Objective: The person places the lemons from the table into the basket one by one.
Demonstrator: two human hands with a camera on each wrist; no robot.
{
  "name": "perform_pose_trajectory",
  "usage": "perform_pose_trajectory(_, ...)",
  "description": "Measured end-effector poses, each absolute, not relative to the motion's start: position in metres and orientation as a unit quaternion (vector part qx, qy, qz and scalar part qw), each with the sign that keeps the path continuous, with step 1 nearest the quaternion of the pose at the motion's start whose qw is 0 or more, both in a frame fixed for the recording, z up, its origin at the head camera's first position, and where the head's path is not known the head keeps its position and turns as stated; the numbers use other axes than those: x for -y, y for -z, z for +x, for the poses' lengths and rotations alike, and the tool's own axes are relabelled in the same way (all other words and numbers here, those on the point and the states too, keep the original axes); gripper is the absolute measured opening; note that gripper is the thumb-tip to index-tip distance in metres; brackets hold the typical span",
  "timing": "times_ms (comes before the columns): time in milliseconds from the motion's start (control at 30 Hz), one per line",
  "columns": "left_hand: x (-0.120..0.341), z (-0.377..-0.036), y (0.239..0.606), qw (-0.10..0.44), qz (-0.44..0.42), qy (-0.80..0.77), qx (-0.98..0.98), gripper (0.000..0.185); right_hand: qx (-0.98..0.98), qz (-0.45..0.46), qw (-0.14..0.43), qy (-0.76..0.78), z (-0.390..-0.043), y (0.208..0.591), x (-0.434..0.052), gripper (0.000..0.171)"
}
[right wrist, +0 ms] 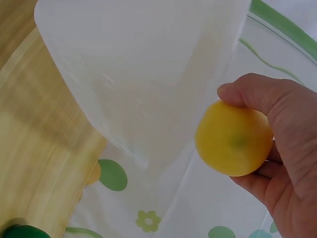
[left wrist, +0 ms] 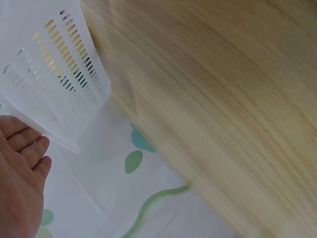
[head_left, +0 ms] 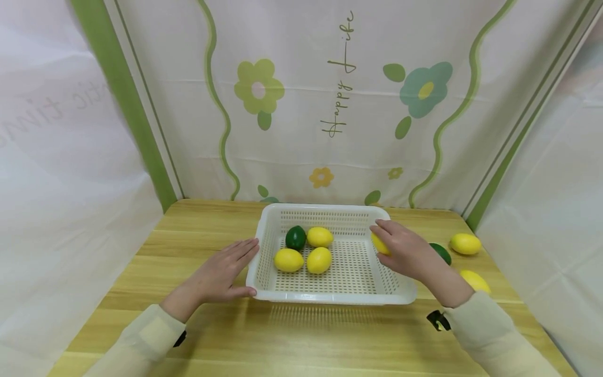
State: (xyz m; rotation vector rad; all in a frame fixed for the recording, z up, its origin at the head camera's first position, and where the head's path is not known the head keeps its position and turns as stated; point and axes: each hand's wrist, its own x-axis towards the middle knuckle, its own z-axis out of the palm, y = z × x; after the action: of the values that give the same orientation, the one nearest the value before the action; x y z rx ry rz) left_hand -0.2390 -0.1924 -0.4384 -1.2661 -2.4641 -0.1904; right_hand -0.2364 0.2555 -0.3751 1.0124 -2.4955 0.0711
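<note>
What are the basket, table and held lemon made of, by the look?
Basket: white plastic, moulded, slotted walls, slight sheen. Table: pale wood or wood-look laminate, visible grain, low gloss. Lemon in right hand: smooth, even yellow, matte, no pores; probably a plastic or foam replica, can't confirm.

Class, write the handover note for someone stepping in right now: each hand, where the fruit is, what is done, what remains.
Right hand grips a yellow lemon above the right side of the white basket.
Left hand lies flat against the basket's left wall, holding nothing.
Done: three yellow lemons and one green one lie in the basket.
Left: the held lemon, plus two yellow and one green on the table, right of the basket.
</note>
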Motion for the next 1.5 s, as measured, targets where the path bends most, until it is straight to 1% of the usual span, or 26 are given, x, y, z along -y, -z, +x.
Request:
perform_pose_trajectory(367,0.192,-0.238,0.439,0.197,-0.456,0.071,0.865,0.096,0.902,0.38,0.203,-0.029,-0.247,0.383,-0.243,0.057)
perform_pose_trajectory(633,0.192,-0.239,0.439,0.197,-0.456,0.073,0.865,0.096,0.911,0.373,0.172,-0.032,-0.251,0.387,-0.237,0.058)
perform_pose_trajectory(900,0.193,-0.24,0.438,0.186,-0.453,0.067,0.869,0.095,0.913,0.376,0.16,-0.026,-0.256,0.391,-0.235,0.058)
perform_pose_trajectory(1000,0.193,-0.24,0.438,0.181,-0.451,0.065,0.872,0.094,0.919,0.368,0.138,-0.027,-0.258,0.392,-0.235,0.058)
perform_pose_trajectory(1200,0.194,-0.24,0.438,0.175,-0.45,0.064,0.873,0.094,0.934,0.347,0.078,-0.034,-0.258,0.394,-0.234,0.059)
perform_pose_trajectory(1500,0.193,-0.24,0.438,0.175,-0.451,0.064,0.873,0.095,0.941,0.333,0.036,-0.04,-0.256,0.399,-0.233,0.059)
